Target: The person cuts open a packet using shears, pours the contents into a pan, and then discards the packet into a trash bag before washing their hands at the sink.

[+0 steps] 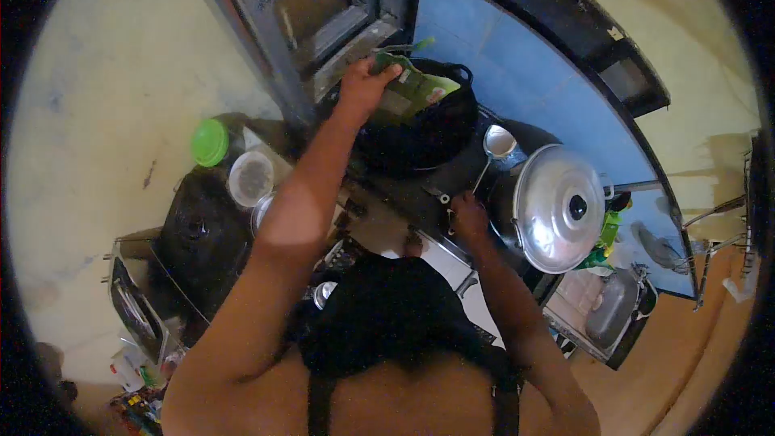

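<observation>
My left hand (366, 85) grips the upper edge of a green printed packet (408, 93). The packet tilts over the mouth of a large black pot (436, 133), overlapping its rim in this view. Lower and to the right, my right hand (468, 214) is closed around the handles of a pair of scissors (441, 196), their blades pointing left over the dark stovetop. A metal ladle (500, 141) lies just beyond that hand, its handle running down towards my fingers. The packet hides part of the pot's inside.
A big pot with a silver lid (557, 208) stands right of my right hand. Containers, one with a green lid (210, 143) and one whitish (251, 178), sit at left. Blue tiles (517, 48) and a dark window frame (323, 16) rise behind; a metal sink (611, 307) is at right.
</observation>
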Action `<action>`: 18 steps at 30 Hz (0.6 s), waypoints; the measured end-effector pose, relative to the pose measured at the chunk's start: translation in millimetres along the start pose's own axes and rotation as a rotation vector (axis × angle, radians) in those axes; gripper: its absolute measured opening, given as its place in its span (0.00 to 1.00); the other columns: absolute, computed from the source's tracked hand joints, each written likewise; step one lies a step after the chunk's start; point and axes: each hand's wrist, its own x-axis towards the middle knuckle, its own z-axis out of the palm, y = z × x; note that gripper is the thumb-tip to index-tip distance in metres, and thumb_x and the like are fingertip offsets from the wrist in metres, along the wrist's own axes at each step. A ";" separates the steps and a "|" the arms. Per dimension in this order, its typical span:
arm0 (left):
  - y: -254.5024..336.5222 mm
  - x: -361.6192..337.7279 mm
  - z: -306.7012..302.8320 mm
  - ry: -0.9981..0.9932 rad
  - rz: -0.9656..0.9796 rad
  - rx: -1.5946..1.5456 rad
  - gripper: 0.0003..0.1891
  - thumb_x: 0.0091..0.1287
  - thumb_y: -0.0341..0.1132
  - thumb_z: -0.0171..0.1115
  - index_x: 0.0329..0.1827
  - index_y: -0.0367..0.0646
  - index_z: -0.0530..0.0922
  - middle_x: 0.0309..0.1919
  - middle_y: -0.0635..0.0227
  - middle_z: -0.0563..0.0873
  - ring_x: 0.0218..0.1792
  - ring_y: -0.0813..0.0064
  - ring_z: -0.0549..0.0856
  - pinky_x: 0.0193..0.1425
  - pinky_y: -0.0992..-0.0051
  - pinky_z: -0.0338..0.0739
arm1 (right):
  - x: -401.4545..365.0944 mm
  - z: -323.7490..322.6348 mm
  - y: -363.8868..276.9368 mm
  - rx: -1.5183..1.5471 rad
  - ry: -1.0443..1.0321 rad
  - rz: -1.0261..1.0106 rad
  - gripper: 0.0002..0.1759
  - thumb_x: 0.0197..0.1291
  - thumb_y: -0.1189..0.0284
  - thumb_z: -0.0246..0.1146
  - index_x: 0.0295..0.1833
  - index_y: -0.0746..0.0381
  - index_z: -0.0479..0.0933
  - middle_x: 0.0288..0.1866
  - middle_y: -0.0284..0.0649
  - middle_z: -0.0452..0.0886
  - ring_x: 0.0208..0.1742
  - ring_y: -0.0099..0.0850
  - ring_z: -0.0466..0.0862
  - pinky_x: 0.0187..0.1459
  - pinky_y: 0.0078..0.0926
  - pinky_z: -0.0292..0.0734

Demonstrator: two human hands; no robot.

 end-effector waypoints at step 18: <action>47.8 -40.8 17.4 0.179 0.054 -0.231 0.09 0.53 0.31 0.65 0.35 0.38 0.78 0.30 0.71 0.81 0.31 0.80 0.78 0.36 0.78 0.72 | 16.7 24.0 23.5 -0.141 -0.197 -0.022 0.09 0.42 0.74 0.61 0.34 0.64 0.74 0.33 0.48 0.76 0.36 0.43 0.78 0.35 0.36 0.76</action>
